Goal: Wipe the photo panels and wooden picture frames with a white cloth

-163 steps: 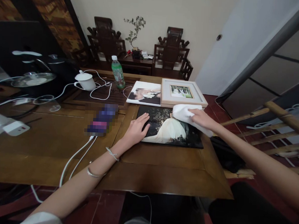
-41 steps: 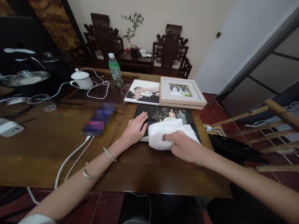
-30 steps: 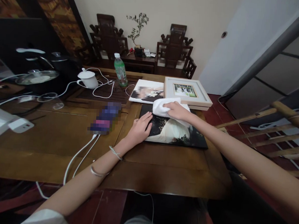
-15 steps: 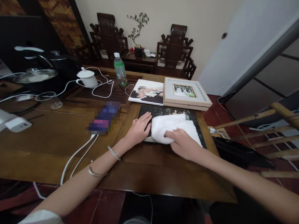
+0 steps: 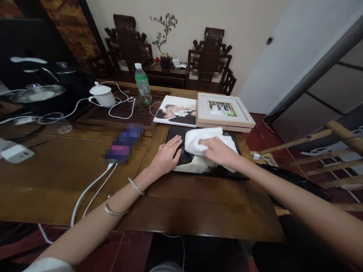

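A dark photo panel (image 5: 192,165) lies flat near the right end of the wooden table. My right hand (image 5: 219,150) is closed on a white cloth (image 5: 204,137), which is bunched over the panel's upper part and hides much of the picture. At the panel's left edge, my left hand (image 5: 166,154) lies flat with its fingers stretched out over the edge. Just behind the panel are a white-edged photo print (image 5: 178,112) and a pale wooden picture frame (image 5: 242,119).
On the table (image 5: 77,187) lie a phone (image 5: 124,143) with a white cable, a lidded white cup (image 5: 102,95), a green-labelled bottle (image 5: 143,85) and a clear plastic cup (image 5: 57,122). A black pot (image 5: 38,101) stands at left. A wooden chair (image 5: 346,139) is at right.
My right hand has pushed the cloth away from me, toward the panel's far edge, uncovering the pale lower part of the picture. My left hand stays in place on the panel.
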{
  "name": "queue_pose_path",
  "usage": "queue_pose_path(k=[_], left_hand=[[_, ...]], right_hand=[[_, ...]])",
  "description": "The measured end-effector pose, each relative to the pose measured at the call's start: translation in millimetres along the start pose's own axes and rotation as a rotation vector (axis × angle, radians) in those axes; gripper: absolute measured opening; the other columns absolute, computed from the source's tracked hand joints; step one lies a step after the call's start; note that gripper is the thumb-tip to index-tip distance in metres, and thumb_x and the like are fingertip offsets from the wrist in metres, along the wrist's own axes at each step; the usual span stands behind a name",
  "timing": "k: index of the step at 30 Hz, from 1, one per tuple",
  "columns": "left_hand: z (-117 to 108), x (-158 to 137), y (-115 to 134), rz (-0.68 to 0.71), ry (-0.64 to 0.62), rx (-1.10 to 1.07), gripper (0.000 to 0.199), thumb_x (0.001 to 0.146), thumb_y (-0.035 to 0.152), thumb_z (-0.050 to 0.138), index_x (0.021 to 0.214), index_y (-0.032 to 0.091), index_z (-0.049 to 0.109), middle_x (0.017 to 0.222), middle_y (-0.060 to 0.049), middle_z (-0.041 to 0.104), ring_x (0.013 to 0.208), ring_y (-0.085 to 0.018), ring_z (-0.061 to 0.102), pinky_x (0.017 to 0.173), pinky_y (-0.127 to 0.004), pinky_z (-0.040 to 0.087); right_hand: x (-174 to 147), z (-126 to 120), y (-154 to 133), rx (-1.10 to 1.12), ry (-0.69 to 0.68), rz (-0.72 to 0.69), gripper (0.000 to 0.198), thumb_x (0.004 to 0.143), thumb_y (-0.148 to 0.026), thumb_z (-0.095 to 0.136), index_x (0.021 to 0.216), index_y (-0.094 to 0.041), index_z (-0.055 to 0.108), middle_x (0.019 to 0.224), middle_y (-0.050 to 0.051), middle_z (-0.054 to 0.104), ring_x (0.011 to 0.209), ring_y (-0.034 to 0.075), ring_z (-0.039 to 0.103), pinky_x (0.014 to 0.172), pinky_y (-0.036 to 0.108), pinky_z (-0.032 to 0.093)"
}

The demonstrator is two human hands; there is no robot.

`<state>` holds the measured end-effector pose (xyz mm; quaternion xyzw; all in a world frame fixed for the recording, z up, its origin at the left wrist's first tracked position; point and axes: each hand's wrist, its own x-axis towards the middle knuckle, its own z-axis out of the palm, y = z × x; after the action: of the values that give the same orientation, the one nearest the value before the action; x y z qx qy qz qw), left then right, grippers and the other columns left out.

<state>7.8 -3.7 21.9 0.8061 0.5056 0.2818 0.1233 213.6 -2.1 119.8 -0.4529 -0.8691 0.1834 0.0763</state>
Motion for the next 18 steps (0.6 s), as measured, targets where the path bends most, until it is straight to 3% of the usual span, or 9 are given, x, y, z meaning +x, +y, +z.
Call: queue_pose_path(k=[2, 5, 8, 10, 16, 18], left_hand=[[-0.9, 0.4, 0.1, -0.009, 0.027, -0.07, 0.041, 0.094, 0.026, 0.038, 0.129, 0.013, 0.052, 0.142, -0.013, 0.047, 0.135, -0.025, 0.039, 0.11, -0.048, 0.032], [-4.9, 1.3, 1.8, -0.012, 0.166, -0.23, 0.044, 0.097, 0.031, 0.031, 0.134, 0.013, 0.048, 0.142, -0.013, 0.047, 0.134, -0.022, 0.04, 0.113, -0.043, 0.031], [-10.1, 1.8, 4.0, -0.02, 0.316, -0.347, 0.048, 0.099, 0.037, 0.028, 0.135, 0.013, 0.047, 0.142, -0.012, 0.048, 0.134, -0.021, 0.04, 0.113, -0.041, 0.03], [-12.9, 1.6, 5.2, -0.031, 0.361, -0.388, 0.05, 0.099, 0.039, 0.026, 0.133, 0.013, 0.05, 0.14, -0.012, 0.05, 0.134, -0.022, 0.041, 0.113, -0.042, 0.03], [-14.8, 1.8, 8.0, -0.041, 0.324, -0.364, 0.05, 0.099, 0.037, 0.023, 0.122, 0.012, 0.06, 0.137, -0.012, 0.053, 0.133, -0.021, 0.042, 0.113, -0.041, 0.032], [-13.1, 2.0, 8.1, -0.034, 0.299, -0.331, 0.048, 0.099, 0.036, 0.026, 0.121, 0.01, 0.06, 0.136, -0.013, 0.054, 0.132, -0.022, 0.043, 0.112, -0.041, 0.034]], right_hand=[[18.2, 3.9, 2.3, -0.066, 0.039, 0.015, 0.036, 0.068, -0.001, 0.039, 0.089, -0.014, 0.065, 0.085, 0.011, 0.068, 0.08, 0.022, 0.059, 0.073, 0.029, 0.039], [34.4, 18.2, -6.6, -0.159, 0.064, 0.005, 0.042, 0.072, -0.002, 0.038, 0.104, -0.013, 0.063, 0.102, 0.016, 0.067, 0.098, 0.028, 0.059, 0.082, 0.037, 0.041], [36.8, 34.9, -24.6, -0.22, 0.032, -0.106, 0.047, 0.073, -0.001, 0.039, 0.114, -0.014, 0.058, 0.117, 0.021, 0.06, 0.125, 0.033, 0.043, 0.094, 0.054, 0.035], [31.5, 42.2, -35.6, -0.222, -0.031, -0.171, 0.047, 0.071, 0.0, 0.04, 0.112, -0.013, 0.058, 0.12, 0.021, 0.059, 0.132, 0.033, 0.035, 0.097, 0.061, 0.03], [-15.0, 37.2, -46.9, -0.095, -0.166, -0.294, 0.035, 0.067, 0.002, 0.04, 0.088, -0.016, 0.059, 0.109, 0.016, 0.064, 0.121, 0.029, 0.049, 0.101, 0.056, 0.03], [-33.1, 29.4, -44.9, -0.027, -0.213, -0.334, 0.035, 0.063, 0.002, 0.039, 0.085, -0.018, 0.059, 0.104, 0.012, 0.066, 0.107, 0.025, 0.057, 0.099, 0.049, 0.033]])
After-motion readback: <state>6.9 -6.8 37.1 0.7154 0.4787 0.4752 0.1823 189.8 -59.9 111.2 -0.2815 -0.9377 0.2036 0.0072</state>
